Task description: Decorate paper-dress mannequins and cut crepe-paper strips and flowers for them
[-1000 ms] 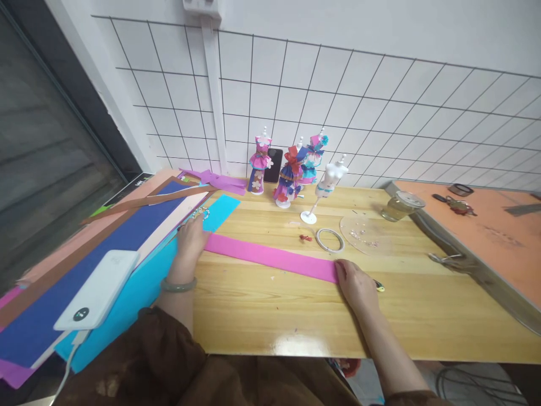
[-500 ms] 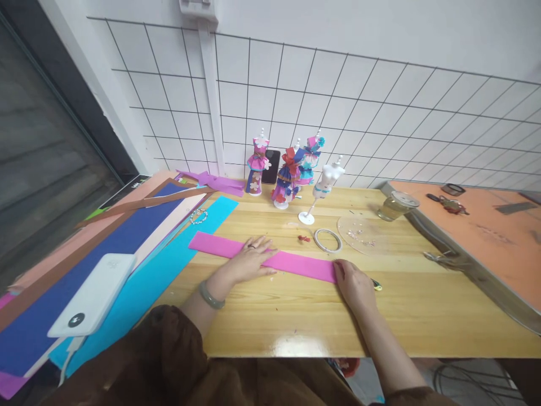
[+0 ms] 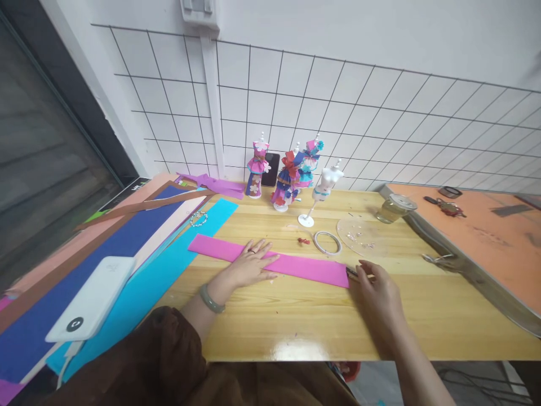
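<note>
A long pink strip [image 3: 304, 269], apparently paper or foam sheet, lies across the wooden table, its left end over a blue sheet [image 3: 177, 270]. Flat on the strip's middle rests my left hand [image 3: 252, 265], fingers spread. Just past the strip's right end, my right hand [image 3: 377, 287] has its thumb and fingers closed around a slim dark tool, which looks like a utility knife [image 3: 351, 273]. The knife's tip points left, close to the strip's edge; most of its body is hidden by the hand.
Behind the strip are a tape roll [image 3: 327, 243], a small red bow [image 3: 303, 241], a clear disc with beads [image 3: 359, 234] and a bare white mannequin [image 3: 327, 183]. Dressed mannequins stand near the wall. A power bank [image 3: 91, 299] lies left on coloured sheets; a cup [image 3: 395, 208] is at right.
My right hand has let go of the strip's right end, moved right and closed on the knife. The strip's right end is now uncovered. My left hand stays in place.
</note>
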Demonstrator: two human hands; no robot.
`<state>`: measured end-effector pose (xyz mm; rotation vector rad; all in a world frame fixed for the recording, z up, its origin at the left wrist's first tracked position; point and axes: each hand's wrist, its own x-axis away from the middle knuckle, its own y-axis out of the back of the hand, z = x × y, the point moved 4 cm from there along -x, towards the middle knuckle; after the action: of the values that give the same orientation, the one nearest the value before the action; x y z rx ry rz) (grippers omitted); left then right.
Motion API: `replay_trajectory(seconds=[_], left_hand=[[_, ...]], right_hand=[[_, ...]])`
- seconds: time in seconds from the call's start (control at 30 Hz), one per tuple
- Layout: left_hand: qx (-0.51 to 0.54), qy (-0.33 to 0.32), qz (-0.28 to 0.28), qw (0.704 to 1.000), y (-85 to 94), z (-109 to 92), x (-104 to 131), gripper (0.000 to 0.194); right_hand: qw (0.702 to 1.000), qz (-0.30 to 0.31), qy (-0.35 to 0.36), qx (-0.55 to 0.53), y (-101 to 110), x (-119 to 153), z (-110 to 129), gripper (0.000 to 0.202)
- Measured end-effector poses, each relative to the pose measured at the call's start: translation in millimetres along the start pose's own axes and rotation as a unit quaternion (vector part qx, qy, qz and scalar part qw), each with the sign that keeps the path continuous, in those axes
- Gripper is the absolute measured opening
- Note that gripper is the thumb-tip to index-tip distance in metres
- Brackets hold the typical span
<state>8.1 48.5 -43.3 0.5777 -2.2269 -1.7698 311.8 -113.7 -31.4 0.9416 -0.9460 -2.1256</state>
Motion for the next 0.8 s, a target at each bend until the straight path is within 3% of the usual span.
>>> replay_trajectory(seconds=[0.2,0.47,0.6,0.8], left_hand=[[-0.002,-0.001,0.000,1.000,1.6,-1.2,0.3,0.065],[-0.001,-0.003,-0.008,1.000,1.3,-1.1,0.0,0.063],[-0.005,-0.004,-0.012,1.000,2.3,-1.7,0.0,0.063],[-0.003,-0.004,-0.001,1.000,2.7,-2.0,0.7,0.063]], right_hand=[[0.978,0.073,0.165,0.106,2.0,13.3,-6.4,0.041],[0.975,0.032,0.153,0.160,13.2,14.7,-27.2,0.035],[0.982,0.020,0.167,0.089,15.6,17.4,8.3,0.035],[0.934,0.075,0.342,0.078,-3.7,34.8,87.0,0.029]])
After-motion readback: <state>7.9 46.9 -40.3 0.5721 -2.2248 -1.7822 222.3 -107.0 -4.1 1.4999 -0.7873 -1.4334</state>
